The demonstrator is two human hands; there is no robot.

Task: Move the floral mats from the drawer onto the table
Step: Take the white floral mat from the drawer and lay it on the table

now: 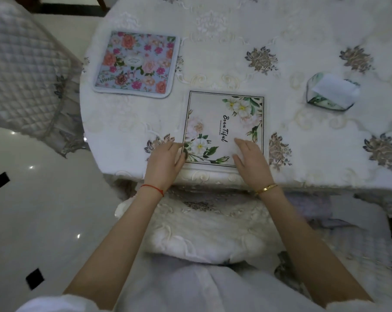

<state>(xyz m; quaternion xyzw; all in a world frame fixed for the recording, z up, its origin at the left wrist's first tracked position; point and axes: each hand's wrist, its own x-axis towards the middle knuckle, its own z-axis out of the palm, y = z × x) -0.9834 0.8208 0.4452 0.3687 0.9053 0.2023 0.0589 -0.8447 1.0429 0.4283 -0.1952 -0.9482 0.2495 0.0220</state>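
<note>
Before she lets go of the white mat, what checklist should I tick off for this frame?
1. White floral mat flat on the tablecloth: ok.
2. Blue floral mat on the table, apart from the white one: ok.
3. Left hand at the mat's left edge: ok.
4. Right hand flat on its near corner: ok.
5. Tissue box clear of both mats: ok.
6. Drawer emptied: cannot tell, out of view.

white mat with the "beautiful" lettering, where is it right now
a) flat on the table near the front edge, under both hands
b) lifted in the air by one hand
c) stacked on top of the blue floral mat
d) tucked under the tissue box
a: the white mat lies flat on the table, left hand at its left edge, right hand on its near right corner, apart from the blue floral mat.
</note>
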